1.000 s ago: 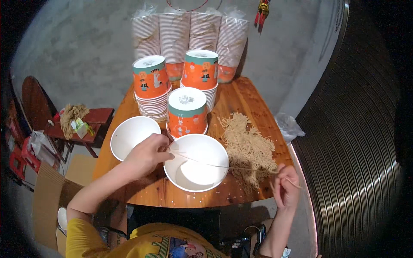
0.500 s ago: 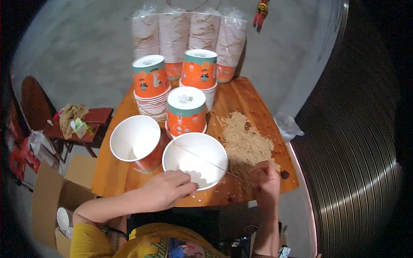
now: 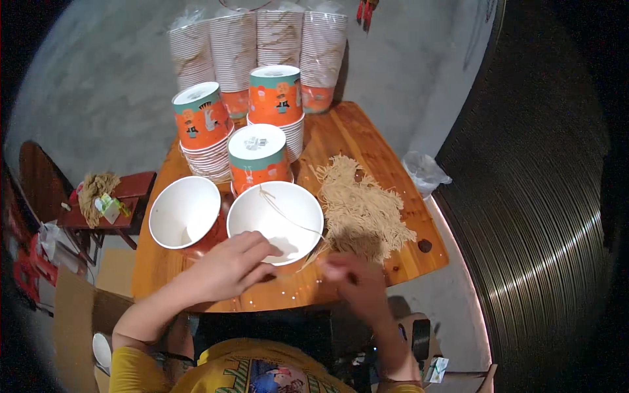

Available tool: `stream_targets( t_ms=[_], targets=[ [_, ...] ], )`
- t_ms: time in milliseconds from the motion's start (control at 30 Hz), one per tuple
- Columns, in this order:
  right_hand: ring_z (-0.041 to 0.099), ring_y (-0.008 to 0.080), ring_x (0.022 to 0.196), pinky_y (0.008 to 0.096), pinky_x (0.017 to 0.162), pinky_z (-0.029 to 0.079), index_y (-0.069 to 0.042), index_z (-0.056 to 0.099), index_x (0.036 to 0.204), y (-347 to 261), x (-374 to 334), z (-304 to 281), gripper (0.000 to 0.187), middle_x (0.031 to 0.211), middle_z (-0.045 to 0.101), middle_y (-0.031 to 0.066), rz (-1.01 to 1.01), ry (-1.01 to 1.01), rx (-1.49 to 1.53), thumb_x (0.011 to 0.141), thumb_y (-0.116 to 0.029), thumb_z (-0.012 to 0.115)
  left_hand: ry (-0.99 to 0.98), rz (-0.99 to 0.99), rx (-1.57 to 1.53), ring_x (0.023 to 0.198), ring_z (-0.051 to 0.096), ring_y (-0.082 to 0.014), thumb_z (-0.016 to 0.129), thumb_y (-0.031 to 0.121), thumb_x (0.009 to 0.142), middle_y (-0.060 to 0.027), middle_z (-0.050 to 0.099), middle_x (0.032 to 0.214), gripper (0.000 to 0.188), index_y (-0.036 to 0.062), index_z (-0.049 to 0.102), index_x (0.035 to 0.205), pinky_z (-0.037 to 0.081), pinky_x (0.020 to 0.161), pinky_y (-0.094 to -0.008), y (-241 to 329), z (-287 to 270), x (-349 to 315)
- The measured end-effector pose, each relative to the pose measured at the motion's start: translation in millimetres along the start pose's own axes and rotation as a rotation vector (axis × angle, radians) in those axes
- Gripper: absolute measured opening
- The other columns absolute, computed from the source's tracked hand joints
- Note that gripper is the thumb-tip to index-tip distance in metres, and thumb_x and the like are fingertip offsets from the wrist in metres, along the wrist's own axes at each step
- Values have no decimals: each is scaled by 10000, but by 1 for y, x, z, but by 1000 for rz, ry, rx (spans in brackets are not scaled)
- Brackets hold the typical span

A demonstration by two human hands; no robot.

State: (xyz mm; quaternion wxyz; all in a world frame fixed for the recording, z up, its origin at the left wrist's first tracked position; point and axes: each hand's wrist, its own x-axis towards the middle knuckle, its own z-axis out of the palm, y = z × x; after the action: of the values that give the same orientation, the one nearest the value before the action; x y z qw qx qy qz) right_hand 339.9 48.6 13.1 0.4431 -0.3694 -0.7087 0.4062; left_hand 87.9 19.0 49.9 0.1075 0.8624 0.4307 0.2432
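Note:
A wide white-lined paper bucket [image 3: 275, 209] stands mouth up near the table's front. My left hand [image 3: 232, 267] is closed at its near left rim, fingers over the inside and thumb outside. A thin tan strand [image 3: 288, 216] lies in a curve across the bucket's mouth, its right end hanging over the rim. My right hand [image 3: 354, 278], smeared by motion, is over the table's front edge, right of the bucket; what it holds, if anything, cannot be made out. Just beyond it spreads a heap of tan strands [image 3: 363, 209].
Another open bucket [image 3: 185, 213] leans at left. Behind stand upside-down orange-and-green bucket stacks [image 3: 275, 98] and tall plastic-wrapped stacks [image 3: 278, 49]. A clear plastic bag [image 3: 426, 173] is beyond the right edge; a cardboard box [image 3: 72, 321] and red bench [image 3: 124, 200] are at left.
My right hand has moved left and nearer to me, off the heap. The strand, stretched straight before, now lies slack and curved. The whole view has shifted slightly.

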Motion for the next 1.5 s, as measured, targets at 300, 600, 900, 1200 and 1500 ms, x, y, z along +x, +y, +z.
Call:
stream_targets(
  t_ms=[300,600,900,1200,1500],
  targets=[
    [630,287,690,374,635,496,-70,636,918,10,-12,38,251,788,628,139,46,-52,-306,900,-293,525,-39,-105,-100,940,567,-320,608,109,833,-136,551,969,257,38,526,1066,483,774,-406,4,20,15],
    [610,276,612,379,537,471,-73,604,870,29,-14,57,101,722,611,130,-34,124,-298,801,-135,643,-43,-147,-161,897,580,-311,589,89,836,-134,565,936,256,31,536,1079,483,755,-394,2,26,17],
    [612,305,617,412,536,482,-83,572,816,33,-14,66,92,717,613,122,-77,188,-299,782,-118,650,-33,-148,-175,871,589,-316,572,81,843,-149,573,914,244,12,554,1077,484,750,-394,4,26,18],
    [619,285,599,391,519,476,-71,565,815,26,-4,68,80,705,609,131,-53,167,-301,792,-99,636,-88,-215,-224,854,613,-311,522,103,894,-171,608,952,250,29,554,1130,490,749,-388,2,21,22],
    [548,206,513,319,489,418,-35,563,766,26,5,70,90,608,543,96,-95,222,-276,781,-70,645,-414,-223,-257,779,612,-335,517,162,918,-179,628,856,166,43,581,1015,469,706,-402,-19,11,50]
  ],
)
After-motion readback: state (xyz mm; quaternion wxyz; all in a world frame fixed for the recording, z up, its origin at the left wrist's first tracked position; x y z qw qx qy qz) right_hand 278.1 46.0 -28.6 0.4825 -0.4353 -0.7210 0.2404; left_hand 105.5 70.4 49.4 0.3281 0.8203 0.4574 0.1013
